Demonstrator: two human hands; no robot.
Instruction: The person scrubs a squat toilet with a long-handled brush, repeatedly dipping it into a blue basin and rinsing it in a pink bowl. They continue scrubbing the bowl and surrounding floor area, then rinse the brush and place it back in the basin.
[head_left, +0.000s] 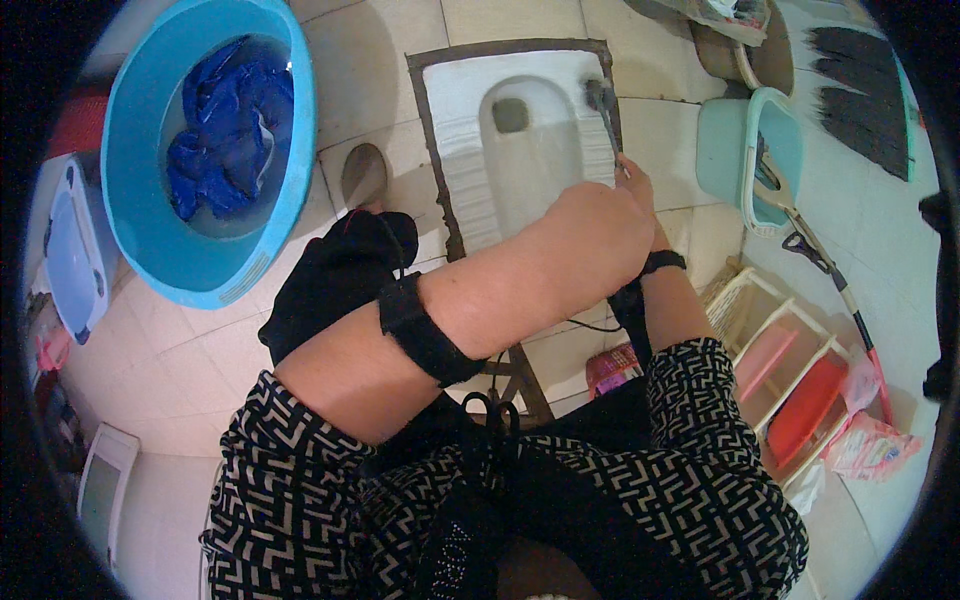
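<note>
A scrub brush with a dark head (598, 96) and a thin handle rests on the upper right rim of a white ceramic squat toilet (454, 82). My right hand (637, 184) is at the lower part of the handle, fingers closed around it. Across it, in front, lies my left hand (607, 225), bent at the wrist; its fingers are largely hidden, so its hold cannot be made out. Both arms wear black straps. The toilet's drain opening (511, 115) is at the top of its bowl, and ridged footrests run along both sides.
At left, a large blue plastic tub (300, 150) holds blue cloth (225, 142) in water, beside a smaller light-blue basin (75, 255). At right are a green plastic bin (720, 150), a long-handled tool (855, 300) and a cream storage rack (780, 307). A shoe (364, 176) stands left of the toilet.
</note>
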